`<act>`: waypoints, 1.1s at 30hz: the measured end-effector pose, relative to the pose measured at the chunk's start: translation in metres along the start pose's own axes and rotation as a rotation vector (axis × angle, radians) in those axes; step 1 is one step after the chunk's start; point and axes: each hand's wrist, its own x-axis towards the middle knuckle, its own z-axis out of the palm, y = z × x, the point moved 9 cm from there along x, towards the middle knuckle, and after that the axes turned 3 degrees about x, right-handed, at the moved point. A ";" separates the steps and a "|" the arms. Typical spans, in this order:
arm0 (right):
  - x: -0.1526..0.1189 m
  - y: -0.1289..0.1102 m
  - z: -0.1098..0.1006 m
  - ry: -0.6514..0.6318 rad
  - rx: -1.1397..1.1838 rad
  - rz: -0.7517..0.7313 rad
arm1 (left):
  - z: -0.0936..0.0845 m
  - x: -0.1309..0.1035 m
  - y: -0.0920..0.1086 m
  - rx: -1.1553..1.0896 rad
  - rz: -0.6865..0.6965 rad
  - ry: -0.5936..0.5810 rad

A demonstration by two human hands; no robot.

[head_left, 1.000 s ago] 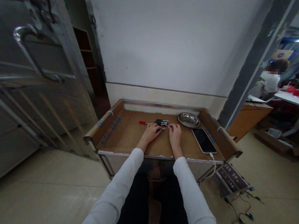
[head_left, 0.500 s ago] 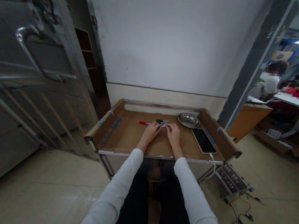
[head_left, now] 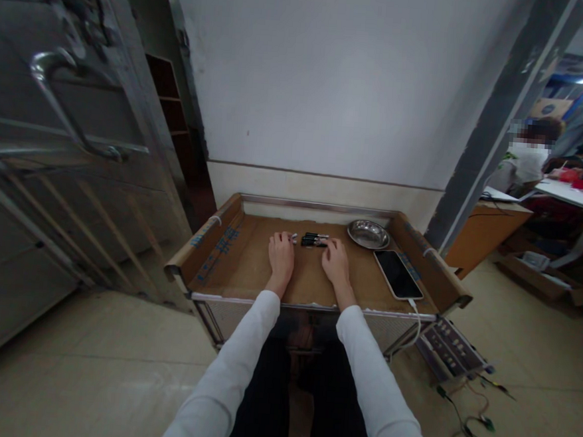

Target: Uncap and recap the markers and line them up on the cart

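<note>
Several black marker pens point(head_left: 312, 238) lie side by side on the cardboard lining of the cart top. My right hand point(head_left: 336, 261) is at their right end, its fingers bent and closed on the tip of the nearest black pen. To the left of the row, my left hand point(head_left: 281, 256) is curled down over the place where the red pen lay. A pale pen end point(head_left: 294, 238) sticks out past its fingers, and the rest of that pen is hidden under the hand.
Behind my right hand stands a round steel bowl point(head_left: 367, 234). A phone point(head_left: 398, 275) with a white cable point(head_left: 415, 320) lies at the right. Raised cardboard sides point(head_left: 210, 239) border the cart. An electrical box point(head_left: 454, 353) and wires are on the floor; people sit far right.
My left hand has moved left, away from my right hand, and now covers the red pen. The black pen that was between both hands now lies by the row, at my right fingertips.
</note>
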 end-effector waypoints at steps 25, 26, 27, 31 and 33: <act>-0.003 0.018 0.014 -0.123 -0.276 0.137 | 0.027 -0.008 0.017 0.161 0.198 -0.139; -0.003 0.018 0.015 -0.125 -0.280 0.140 | 0.027 -0.007 0.015 0.162 0.186 -0.133; -0.003 0.018 0.015 -0.124 -0.282 0.142 | 0.026 -0.007 0.014 0.164 0.178 -0.125; -0.003 0.018 0.014 -0.108 -0.287 0.142 | 0.024 -0.006 0.012 0.167 0.175 -0.096; -0.003 0.018 0.013 -0.104 -0.291 0.137 | 0.023 -0.005 0.013 0.152 0.180 -0.086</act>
